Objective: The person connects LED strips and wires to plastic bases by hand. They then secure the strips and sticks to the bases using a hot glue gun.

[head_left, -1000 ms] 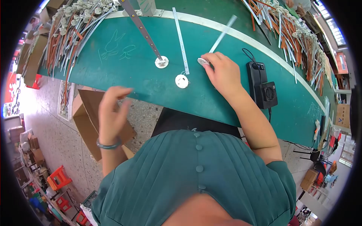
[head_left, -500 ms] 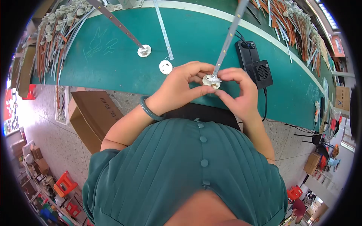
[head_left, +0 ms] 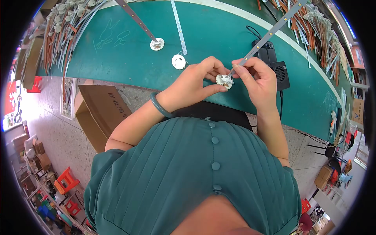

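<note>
My left hand (head_left: 199, 80) grips the edge of a round white disc (head_left: 224, 81), whose upper face shows whitish material and a small brownish patch. Fingers of my right hand (head_left: 256, 76) pinch the lower end of a grey strip with small yellowish squares (head_left: 270, 34), just beside the disc. The strip slants up to the right. On the green table, left of my hands, lies another white disc (head_left: 178, 61) with thin wires, next to a pale strip (head_left: 179, 27). Farther left, a brownish strip (head_left: 137, 19) meets a third disc (head_left: 157, 44).
A black device with a round grille (head_left: 281, 74) and cable sits on the green table (head_left: 117, 58), right of my hands. Bundles of strips (head_left: 62, 39) lie at the left, more (head_left: 317, 35) at the right. An open cardboard box (head_left: 102, 113) stands below the table's front edge.
My left hand came from the left to the disc, which both hands brought nearer to me. Since then my right hand moved onto the strip's lower end, and the strip tilted right.
</note>
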